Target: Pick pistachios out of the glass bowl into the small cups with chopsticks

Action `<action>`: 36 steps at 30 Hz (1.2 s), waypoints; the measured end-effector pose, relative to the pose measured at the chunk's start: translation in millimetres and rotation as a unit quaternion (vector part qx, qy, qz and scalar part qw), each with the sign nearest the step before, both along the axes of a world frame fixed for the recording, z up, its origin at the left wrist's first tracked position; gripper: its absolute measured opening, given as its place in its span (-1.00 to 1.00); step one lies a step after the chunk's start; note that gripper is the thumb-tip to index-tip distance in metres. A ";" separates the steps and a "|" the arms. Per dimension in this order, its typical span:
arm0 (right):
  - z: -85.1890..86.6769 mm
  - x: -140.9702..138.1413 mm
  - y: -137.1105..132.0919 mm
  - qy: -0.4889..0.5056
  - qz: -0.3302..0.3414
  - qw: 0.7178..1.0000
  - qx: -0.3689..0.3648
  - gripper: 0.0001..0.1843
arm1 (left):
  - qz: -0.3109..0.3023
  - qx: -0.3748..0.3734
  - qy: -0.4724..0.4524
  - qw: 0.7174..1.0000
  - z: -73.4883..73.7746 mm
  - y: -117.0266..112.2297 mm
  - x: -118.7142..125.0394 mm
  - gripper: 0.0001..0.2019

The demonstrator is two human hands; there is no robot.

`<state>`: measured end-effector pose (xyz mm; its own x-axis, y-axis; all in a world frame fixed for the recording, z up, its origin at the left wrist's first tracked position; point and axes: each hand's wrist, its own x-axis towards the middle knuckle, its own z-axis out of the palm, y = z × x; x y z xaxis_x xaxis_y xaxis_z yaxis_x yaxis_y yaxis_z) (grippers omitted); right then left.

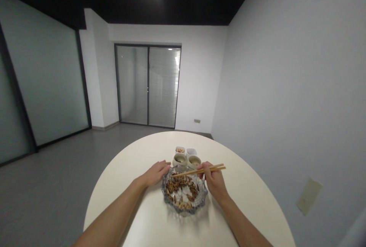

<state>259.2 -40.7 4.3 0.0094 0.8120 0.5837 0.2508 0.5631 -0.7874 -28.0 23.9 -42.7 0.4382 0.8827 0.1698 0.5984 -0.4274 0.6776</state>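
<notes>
A scalloped glass dish (pixel 171 201) with brown seeds or nuts sits on the round white table (pixel 137 163). My right hand (pixel 214 181) grips a pair of wooden chopsticks (pixel 200 170) whose tips reach left over the dish's far side. My left hand (pixel 156 172) rests on the table against the dish's left rim, fingers laid together and fairly flat, with nothing visible in them.
Beyond the dish stand two round beige cups (pixel 180 159) (pixel 195 160) and two small white square dishes (pixel 180 149) (pixel 191 151), one with pale nuts. A white wall is close on the right. Grey floor and glass doors lie behind.
</notes>
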 end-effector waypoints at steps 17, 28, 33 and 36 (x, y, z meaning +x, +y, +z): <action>-1.2 0.6 0.7 0.008 -0.004 1.000 0.004 -0.30 | -0.002 0.001 0.010 1.000 0.0 1.3 -0.1 -0.22; 5.5 16.2 3.5 0.094 -0.094 0.990 0.055 -0.26 | 0.005 -0.006 0.013 1.000 2.1 -2.1 0.4 -0.26; 4.5 27.2 11.1 0.114 -0.160 0.977 0.077 -0.24 | 0.006 -0.004 0.014 1.000 1.2 -1.3 0.5 -0.24; 1.7 35.2 19.6 0.106 -0.192 0.972 0.086 -0.22 | 0.005 -0.002 0.015 1.000 -0.1 0.1 0.7 -0.22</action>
<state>294.3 -21.1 6.0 0.4269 0.6155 0.6625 0.3101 0.5885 -0.7467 -27.3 24.0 -42.8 0.4341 0.8877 0.1534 0.6235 -0.4190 0.6601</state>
